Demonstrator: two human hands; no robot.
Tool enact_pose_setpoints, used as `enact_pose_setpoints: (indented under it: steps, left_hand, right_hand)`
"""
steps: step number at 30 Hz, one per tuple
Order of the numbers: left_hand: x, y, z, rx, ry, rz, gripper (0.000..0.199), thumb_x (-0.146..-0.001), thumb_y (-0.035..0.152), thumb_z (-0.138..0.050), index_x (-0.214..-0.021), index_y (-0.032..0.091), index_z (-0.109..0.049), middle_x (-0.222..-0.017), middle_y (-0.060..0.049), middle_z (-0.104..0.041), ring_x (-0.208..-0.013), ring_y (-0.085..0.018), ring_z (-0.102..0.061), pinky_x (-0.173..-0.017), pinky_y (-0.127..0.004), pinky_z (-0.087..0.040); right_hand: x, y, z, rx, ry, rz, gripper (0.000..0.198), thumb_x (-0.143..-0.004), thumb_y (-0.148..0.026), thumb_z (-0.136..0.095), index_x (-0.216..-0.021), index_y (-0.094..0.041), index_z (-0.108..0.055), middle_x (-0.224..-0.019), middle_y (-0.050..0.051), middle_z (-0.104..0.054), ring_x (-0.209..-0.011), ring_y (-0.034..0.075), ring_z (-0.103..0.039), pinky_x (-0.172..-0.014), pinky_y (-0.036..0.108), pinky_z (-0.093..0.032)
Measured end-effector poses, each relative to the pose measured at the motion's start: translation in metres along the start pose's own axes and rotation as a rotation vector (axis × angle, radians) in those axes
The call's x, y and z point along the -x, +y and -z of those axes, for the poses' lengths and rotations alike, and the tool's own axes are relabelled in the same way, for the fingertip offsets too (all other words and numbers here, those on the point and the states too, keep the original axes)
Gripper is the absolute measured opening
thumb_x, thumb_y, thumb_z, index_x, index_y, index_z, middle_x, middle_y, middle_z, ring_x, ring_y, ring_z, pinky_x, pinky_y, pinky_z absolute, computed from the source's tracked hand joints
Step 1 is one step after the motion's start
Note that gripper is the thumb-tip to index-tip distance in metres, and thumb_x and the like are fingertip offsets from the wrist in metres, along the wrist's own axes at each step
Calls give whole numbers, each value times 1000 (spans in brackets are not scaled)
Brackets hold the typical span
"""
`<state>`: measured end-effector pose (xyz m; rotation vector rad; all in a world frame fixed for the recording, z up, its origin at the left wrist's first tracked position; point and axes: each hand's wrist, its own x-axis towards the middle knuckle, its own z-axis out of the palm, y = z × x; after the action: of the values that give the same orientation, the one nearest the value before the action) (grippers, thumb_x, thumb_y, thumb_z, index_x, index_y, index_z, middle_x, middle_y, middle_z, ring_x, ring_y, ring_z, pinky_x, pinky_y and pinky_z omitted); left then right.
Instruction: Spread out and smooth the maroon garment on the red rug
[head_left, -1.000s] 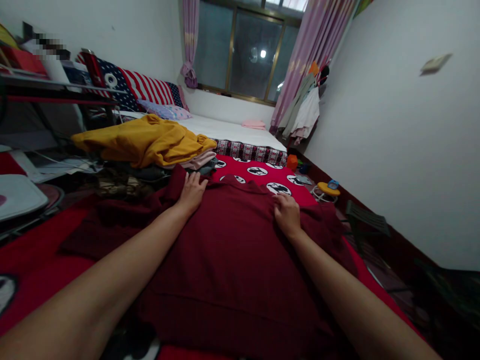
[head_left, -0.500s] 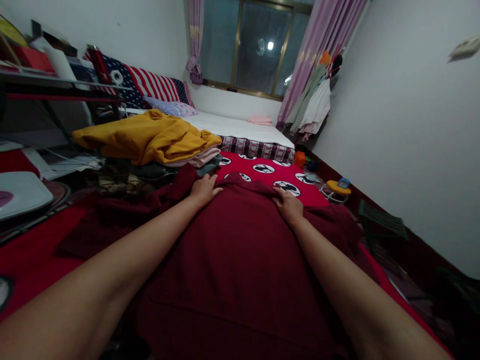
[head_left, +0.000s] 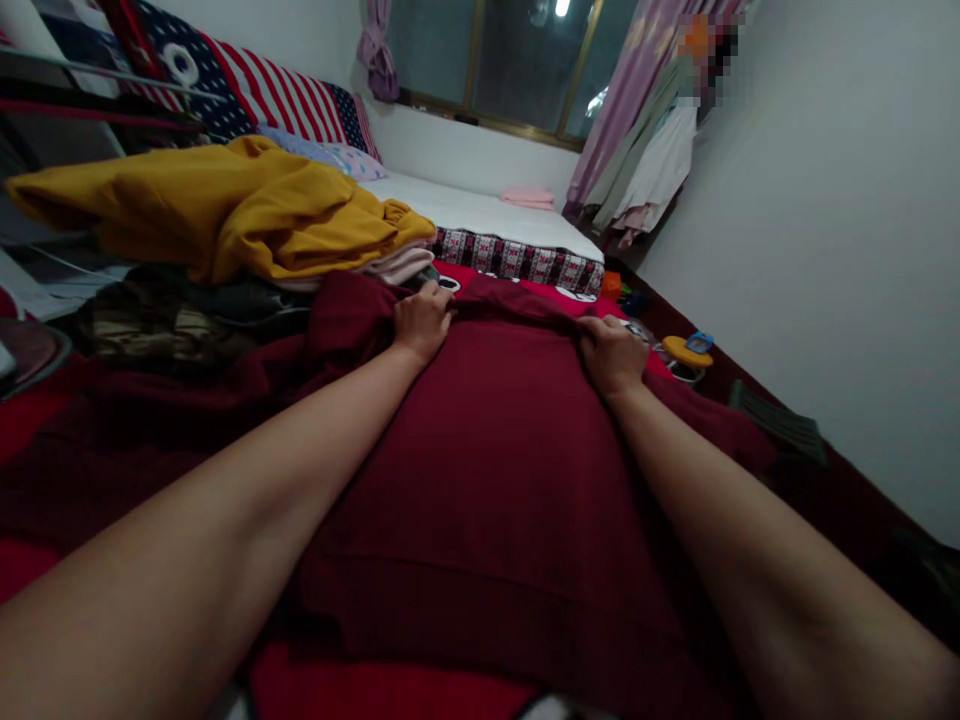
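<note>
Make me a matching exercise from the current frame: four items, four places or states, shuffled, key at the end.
1. maroon garment
2. mustard garment
3. purple curtains
4. yellow stool

A. beside the window
B. bearing a blue object
C. touched by the left hand and the right hand
D. on top of a clothes pile

Pairs: 1-C, 2-D, 3-A, 4-B

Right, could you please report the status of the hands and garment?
Left hand, right hand: both grips on far edge of maroon garment. Garment spread over red cloth, left side rumpled. Yellow clothing beyond left hand, seemingly not blocking.
</note>
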<state>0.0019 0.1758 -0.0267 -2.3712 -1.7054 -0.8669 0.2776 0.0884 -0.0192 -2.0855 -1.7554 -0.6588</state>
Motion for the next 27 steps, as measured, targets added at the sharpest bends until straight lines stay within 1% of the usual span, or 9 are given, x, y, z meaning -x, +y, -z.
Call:
enact_pose_setpoints:
  steps: [2,4,9,13,16,18,21,24,27]
  left_hand:
    - [-2,-3,-13,-48,-91,-6,25,-91,33,-54,-105,19,-68,-113,-8,-61,-94,-27,-61,-80,-36,-47]
    - [-2,-5,-21,-77,-112,-9,23,-90,32,-57,-105,20,-69,-111,-9,-62,-94,-27,-61,-78,-36,-47]
    - [0,-3,-20,-32,0,-93,36,-86,23,-61,-123,22,-60,-124,-10,-55,-94,-25,-61,-79,-34,-49]
    - [5,1,-20,55,32,-309,33,-90,27,-56,-121,16,-61,-123,-11,-55,-107,-24,-58,-93,-33,-46]
    - [11,1,-22,84,-159,-455,39,-94,42,-49,-120,16,-63,-122,-11,-59,-112,-23,-57,-100,-32,-42]
    - [18,0,-22,64,-291,-483,47,-96,46,-42,-127,15,-59,-132,-11,-56,-121,-23,-52,-105,-32,-39]
    - [35,2,-14,-13,-425,-428,57,-99,48,-31,-145,15,-41,-154,-12,-35,-141,-25,-32,-115,-40,-26]
    - [57,6,0,-71,-514,-366,62,-99,52,-24,-151,19,-29,-160,-12,-20,-147,-29,-16,-117,-48,-17]
    - [82,8,17,-70,-552,-367,66,-98,57,-23,-153,21,-25,-161,-12,-15,-148,-31,-10,-118,-49,-14]
  right_hand:
    - [3,3,-19,-21,-85,-30,34,-93,-35,-46,-118,-25,-66,-106,9,-68,-93,24,-62,-73,32,-43]
    - [5,6,-33,-35,-114,-63,32,-92,-36,-50,-116,-25,-67,-107,9,-70,-95,25,-62,-75,32,-44]
    - [5,8,-39,-31,-123,-76,32,-93,-38,-48,-118,-26,-65,-112,9,-69,-98,26,-63,-77,33,-45]
    - [5,5,-35,-14,-207,-107,35,-95,-35,-45,-124,-24,-60,-116,12,-67,-102,26,-61,-80,34,-45]
    - [9,-3,-29,13,-267,-139,37,-97,-27,-39,-129,-18,-56,-122,17,-61,-111,27,-56,-86,36,-44]
    - [17,-11,-23,45,-258,-179,42,-97,-21,-33,-134,-16,-52,-127,20,-57,-115,29,-53,-88,39,-44]
    - [34,-20,-13,82,-164,-198,48,-97,-17,-29,-144,-15,-41,-134,22,-52,-124,33,-47,-93,45,-42]
    - [53,-26,-3,73,-52,-46,49,-97,-17,-30,-145,-16,-40,-147,16,-43,-137,32,-34,-106,52,-31]
    - [74,-26,3,-9,-114,93,49,-97,-28,-37,-145,-17,-42,-151,13,-40,-139,29,-35,-110,48,-32]
